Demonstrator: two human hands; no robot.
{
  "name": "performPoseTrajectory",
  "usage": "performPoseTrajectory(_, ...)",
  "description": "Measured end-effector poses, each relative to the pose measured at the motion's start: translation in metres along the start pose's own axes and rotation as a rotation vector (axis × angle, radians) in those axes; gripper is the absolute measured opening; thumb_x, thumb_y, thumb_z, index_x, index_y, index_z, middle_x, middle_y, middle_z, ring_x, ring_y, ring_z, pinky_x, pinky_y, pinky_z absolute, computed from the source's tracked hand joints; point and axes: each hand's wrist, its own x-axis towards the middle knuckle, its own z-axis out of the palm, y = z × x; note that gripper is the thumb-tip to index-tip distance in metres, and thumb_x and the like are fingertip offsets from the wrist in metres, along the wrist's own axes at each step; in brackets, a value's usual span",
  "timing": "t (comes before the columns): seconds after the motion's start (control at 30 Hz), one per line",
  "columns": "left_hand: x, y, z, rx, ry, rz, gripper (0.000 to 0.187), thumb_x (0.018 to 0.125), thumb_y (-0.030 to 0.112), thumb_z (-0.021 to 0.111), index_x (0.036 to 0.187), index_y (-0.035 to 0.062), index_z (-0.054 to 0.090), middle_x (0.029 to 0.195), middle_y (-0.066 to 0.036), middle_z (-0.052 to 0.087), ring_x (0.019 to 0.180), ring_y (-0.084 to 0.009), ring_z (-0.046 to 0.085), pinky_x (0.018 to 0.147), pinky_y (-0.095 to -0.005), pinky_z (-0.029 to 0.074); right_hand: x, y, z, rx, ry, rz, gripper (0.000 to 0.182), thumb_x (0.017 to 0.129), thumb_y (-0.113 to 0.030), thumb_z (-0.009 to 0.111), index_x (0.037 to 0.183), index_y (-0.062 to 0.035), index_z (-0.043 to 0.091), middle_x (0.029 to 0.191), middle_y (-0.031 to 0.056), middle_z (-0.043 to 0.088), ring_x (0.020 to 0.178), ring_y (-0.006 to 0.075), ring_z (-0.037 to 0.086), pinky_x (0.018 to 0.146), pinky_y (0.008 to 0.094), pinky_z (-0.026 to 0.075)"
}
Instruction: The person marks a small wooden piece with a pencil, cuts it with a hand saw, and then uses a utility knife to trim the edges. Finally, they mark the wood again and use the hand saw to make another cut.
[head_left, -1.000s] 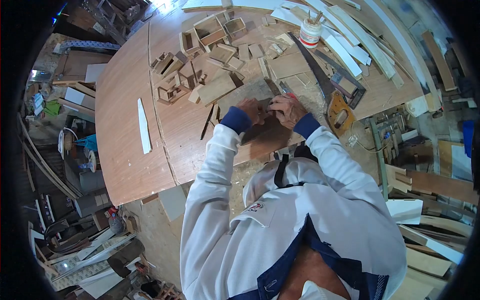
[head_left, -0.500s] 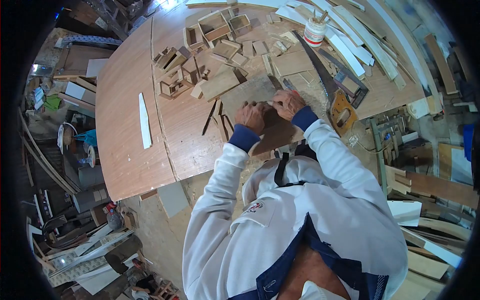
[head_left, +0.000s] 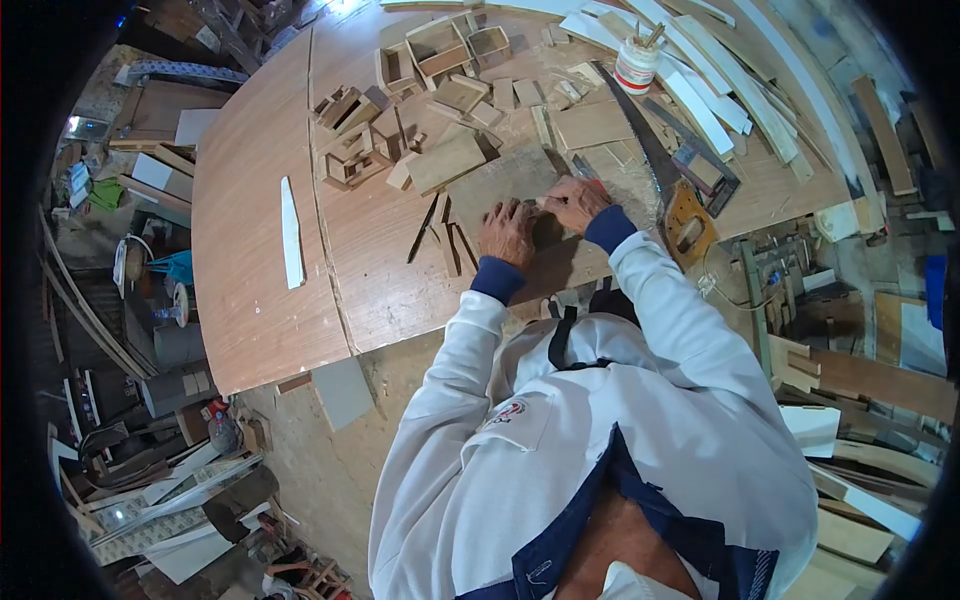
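My left hand (head_left: 507, 236) lies palm down near the front edge of the workbench, fingers slightly apart on a thin greyish-brown board (head_left: 502, 182). Close beside it, my right hand (head_left: 574, 205) has its fingers drawn together in a pinch; whatever is between them is too small to make out. Left of my left hand are narrow wood strips (head_left: 447, 238) and a thin dark pencil-like stick (head_left: 421, 230). Beyond the hands sits a flat wooden panel (head_left: 447, 166). A handsaw (head_left: 688, 226) with a wooden handle rests to the right of my right hand.
Small open wooden boxes (head_left: 437, 48) and loose wood pieces cover the back of the workbench (head_left: 250, 230). A white glue jar (head_left: 637, 66) holding sticks stands at the back right, near long strips (head_left: 695, 110). One white strip (head_left: 290, 235) lies at left. A metal square (head_left: 700, 165) adjoins the saw.
The board under my hands has shifted away from the bench's front edge and lies flatter. My left hand has moved slightly right and toward me, its fingers more spread. The view has shifted slightly.
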Motion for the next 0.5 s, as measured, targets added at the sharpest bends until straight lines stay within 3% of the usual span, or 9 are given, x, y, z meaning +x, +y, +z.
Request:
performPoseTrajectory(0.1, 0.001, 0.003, -0.018, 0.101, -0.050, -0.033, 0.025, 0.079, 0.021, 0.063, 0.103, 0.0137, 0.063, 0.100, -0.010, 0.060, 0.098, -0.0309, 0.054, 0.083, -0.0398, 0.043, -0.002, -0.006, -0.003, -0.022, 0.042, 0.026, 0.033, 0.084, -0.037, 0.056, 0.079, -0.0063, 0.068, 0.086, 0.0209, 0.063, 0.084, 0.0386, 0.058, 0.076, 0.0458, 0.046)
performPoseTrajectory(0.17, -0.013, 0.005, -0.033, 0.166, 0.153, -0.157, 0.048, 0.075, 0.020, 0.069, 0.120, 0.0103, 0.055, 0.104, -0.013, 0.061, 0.101, -0.0331, 0.052, 0.087, -0.0400, 0.041, -0.004, -0.007, -0.002, 0.015, 0.087, 0.019, 0.033, 0.084, -0.036, 0.056, 0.079, -0.0058, 0.068, 0.086, 0.0215, 0.063, 0.085, 0.0385, 0.058, 0.076, 0.0456, 0.046)
performPoseTrajectory(0.2, -0.022, 0.004, -0.037, 0.168, 0.152, -0.163, 0.048, 0.075, 0.020, 0.069, 0.120, 0.0103, 0.055, 0.104, -0.013, 0.061, 0.101, -0.0331, 0.052, 0.087, -0.0400, 0.041, -0.004, -0.009, -0.003, 0.018, 0.082, 0.017, 0.033, 0.084, -0.036, 0.056, 0.079, -0.0058, 0.068, 0.086, 0.0215, 0.063, 0.085, 0.0385, 0.058, 0.076, 0.0456, 0.046)
performPoseTrajectory(0.27, -0.045, 0.001, -0.044, -0.129, 0.277, -0.422, 0.065, 0.071, 0.017, 0.072, 0.128, 0.0016, 0.043, 0.108, -0.017, 0.059, 0.102, -0.0354, 0.050, 0.090, -0.0421, 0.038, -0.004, -0.013, -0.006, 0.013, 0.064, 0.076, 0.033, 0.084, -0.036, 0.056, 0.080, -0.0054, 0.067, 0.086, 0.0213, 0.063, 0.085, 0.0383, 0.058, 0.077, 0.0453, 0.046)
performPoseTrajectory(0.3, -0.057, -0.001, -0.046, -0.096, 0.262, -0.435, 0.069, 0.074, 0.011, 0.070, 0.131, -0.0076, 0.035, 0.111, -0.021, 0.059, 0.105, -0.0376, 0.052, 0.091, -0.0423, 0.041, -0.004, -0.011, -0.004, 0.015, 0.058, 0.073, 0.033, 0.084, -0.036, 0.056, 0.080, -0.0054, 0.067, 0.086, 0.0213, 0.063, 0.085, 0.0383, 0.058, 0.077, 0.0453, 0.046)
performPoseTrajectory(0.33, -0.066, -0.001, -0.045, -0.094, 0.264, -0.440, 0.069, 0.074, 0.011, 0.070, 0.131, -0.0076, 0.035, 0.111, -0.021, 0.059, 0.105, -0.0376, 0.052, 0.091, -0.0423, 0.041, -0.002, -0.009, -0.003, 0.009, 0.048, 0.063, 0.035, 0.085, -0.037, 0.056, 0.079, -0.0046, 0.067, 0.085, 0.0216, 0.063, 0.085, 0.0384, 0.058, 0.076, 0.0452, 0.046)
performPoseTrajectory(0.4, -0.080, 0.006, -0.044, -0.439, 0.261, -0.604, 0.072, 0.076, 0.009, 0.067, 0.133, -0.0111, 0.029, 0.117, -0.024, 0.057, 0.109, -0.0377, 0.055, 0.092, -0.0392, 0.043, -0.001, -0.008, -0.003, 0.004, 0.031, 0.049, 0.036, 0.085, -0.037, 0.056, 0.077, -0.0038, 0.066, 0.085, 0.0219, 0.063, 0.085, 0.0385, 0.057, 0.076, 0.0452, 0.046)
performPoseTrajectory(0.5, -0.080, 0.011, -0.035, -0.515, 0.247, -0.563, 0.070, 0.080, 0.007, 0.063, 0.136, -0.0107, 0.024, 0.126, -0.026, 0.053, 0.111, -0.0331, 0.057, 0.091, -0.0353, 0.045, 0.000, -0.007, -0.004, 0.031, -0.009, 0.097, 0.039, 0.085, -0.038, 0.056, 0.075, -0.0016, 0.065, 0.085, 0.0233, 0.062, 0.085, 0.0385, 0.057, 0.075, 0.0455, 0.045)
